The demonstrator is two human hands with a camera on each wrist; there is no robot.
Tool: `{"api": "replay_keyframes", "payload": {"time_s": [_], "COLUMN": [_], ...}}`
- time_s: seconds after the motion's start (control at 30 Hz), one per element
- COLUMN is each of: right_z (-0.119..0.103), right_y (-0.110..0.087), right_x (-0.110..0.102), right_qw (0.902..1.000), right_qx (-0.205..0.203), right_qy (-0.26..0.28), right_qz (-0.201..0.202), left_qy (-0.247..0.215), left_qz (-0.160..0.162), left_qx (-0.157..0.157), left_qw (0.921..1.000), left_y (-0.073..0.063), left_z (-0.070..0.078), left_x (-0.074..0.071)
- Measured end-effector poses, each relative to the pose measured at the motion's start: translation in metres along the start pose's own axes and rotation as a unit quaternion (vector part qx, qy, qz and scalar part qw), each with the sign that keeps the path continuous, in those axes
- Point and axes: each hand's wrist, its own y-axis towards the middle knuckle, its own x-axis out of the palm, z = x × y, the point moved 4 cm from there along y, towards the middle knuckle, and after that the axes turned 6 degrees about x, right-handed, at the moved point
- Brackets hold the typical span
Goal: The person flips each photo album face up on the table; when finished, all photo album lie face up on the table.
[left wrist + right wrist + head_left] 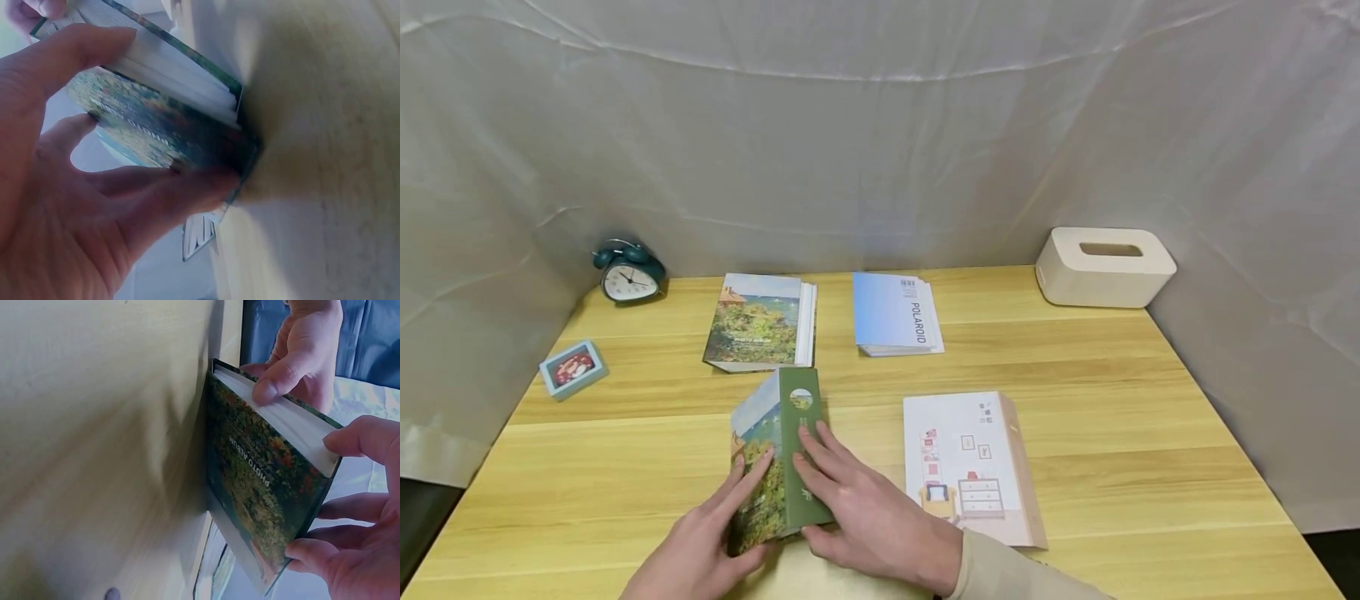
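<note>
Both hands hold a green-spined photo album with a painted garden-and-sea cover, tilted with its spine uppermost. My left hand lies along the front cover, fingers spread over it. In the left wrist view its thumb presses the white page edges. The right hand has its fingers on the spine. Seen from the right wrist, that hand's thumb touches the page block near the spine corner. Close beyond the held album lies a second, matching album, flat on the table.
A blue-and-white Polaroid album lies at the back middle, and a white illustrated album right of the hands. An alarm clock and a small blue frame stand left; a tissue box occupies the back right. Grey curtains surround the table.
</note>
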Motion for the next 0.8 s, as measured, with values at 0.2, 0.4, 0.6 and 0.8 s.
{"api": "replay_keyframes", "payload": {"time_s": [0.2,0.4,0.6,0.8], "right_z": [-0.001,-0.001,0.002,0.006], "right_y": [0.003,0.006,0.007,0.009], "right_x": [-0.001,-0.003,-0.001,0.006], "right_qw": [0.9998,0.9994,0.9969,0.9802], "right_qx": [-0.003,-0.003,0.022,0.088], "right_qy": [0.018,0.033,0.076,0.176], "right_qz": [0.012,-0.003,-0.005,-0.019], "left_qy": [-0.041,-0.053,-0.078,-0.131], "left_qz": [0.019,0.051,0.081,0.083], "left_qx": [0.01,0.006,0.004,-0.012], "left_qw": [0.9989,0.9973,0.9936,0.9879], "left_y": [-0.006,-0.009,-0.012,-0.015], "left_z": [-0.003,-0.006,-0.006,-0.009], "left_x": [-0.001,0.0,0.001,0.001]}}
